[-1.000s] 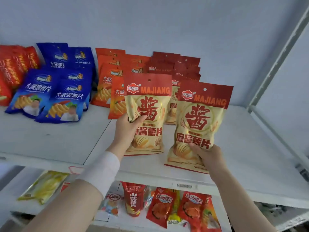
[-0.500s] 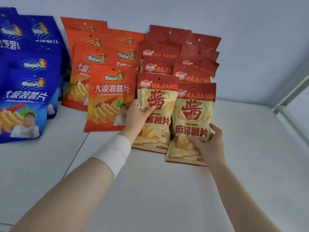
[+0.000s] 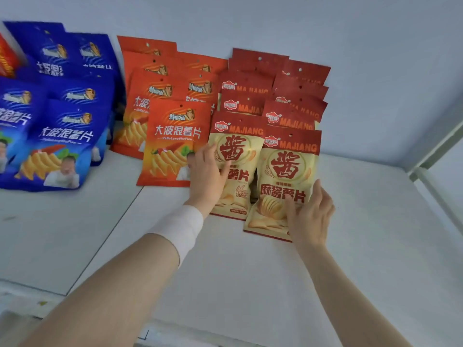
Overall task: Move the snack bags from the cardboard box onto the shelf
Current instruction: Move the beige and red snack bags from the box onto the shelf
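Left hand (image 3: 209, 175) lies flat w/ fingers spread on the left Majiang bag (image 3: 234, 166), right hand (image 3: 309, 216) pinches the lower edge of the right Majiang bag (image 3: 284, 186) btwn thumb & fingers, both bags at the front of their red-topped stack (image 3: 278, 96) on the shelf (image 3: 325, 271). Best bet now: press each flat, square it w/ the row behind, let go gently so nothing slides into the orange bags (image 3: 172, 146) just beside; cardboard box not in view.
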The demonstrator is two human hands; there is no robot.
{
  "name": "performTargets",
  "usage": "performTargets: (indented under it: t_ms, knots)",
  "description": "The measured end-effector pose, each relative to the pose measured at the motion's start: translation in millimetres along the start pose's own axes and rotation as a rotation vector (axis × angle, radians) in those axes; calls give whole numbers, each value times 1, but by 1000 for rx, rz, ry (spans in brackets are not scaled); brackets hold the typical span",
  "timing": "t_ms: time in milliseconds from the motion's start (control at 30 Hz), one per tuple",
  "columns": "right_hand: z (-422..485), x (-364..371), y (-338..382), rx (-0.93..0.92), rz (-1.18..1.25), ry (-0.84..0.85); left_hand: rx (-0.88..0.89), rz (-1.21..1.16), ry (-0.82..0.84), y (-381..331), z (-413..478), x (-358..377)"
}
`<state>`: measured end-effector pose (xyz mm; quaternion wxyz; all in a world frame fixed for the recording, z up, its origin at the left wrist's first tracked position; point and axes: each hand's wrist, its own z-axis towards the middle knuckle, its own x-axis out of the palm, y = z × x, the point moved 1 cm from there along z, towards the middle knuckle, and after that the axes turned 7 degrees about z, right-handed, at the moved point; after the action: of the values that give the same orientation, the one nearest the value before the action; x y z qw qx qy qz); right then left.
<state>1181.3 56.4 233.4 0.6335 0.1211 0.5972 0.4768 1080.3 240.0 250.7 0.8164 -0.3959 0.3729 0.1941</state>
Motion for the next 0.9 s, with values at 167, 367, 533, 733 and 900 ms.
performTargets:
  t_ms: [167,367,533,733,900]
  knots:
    - [-35,-30,21,-180,-65,77,212,349,-15,18,-57,-80]
    - [-144,-9,86,-641,-241,406,176,866,218,64,-169,-183]
    - [-265,24,163,-959,-345,625,-27,1099,350,133,-276,-280]
    - [-439,69,242,-1252,-412,753,-375,1121,410,239,-428,-391]
    - [-622,119,292,-1451,-364,927,-647,1061,441,336,-582,-468]
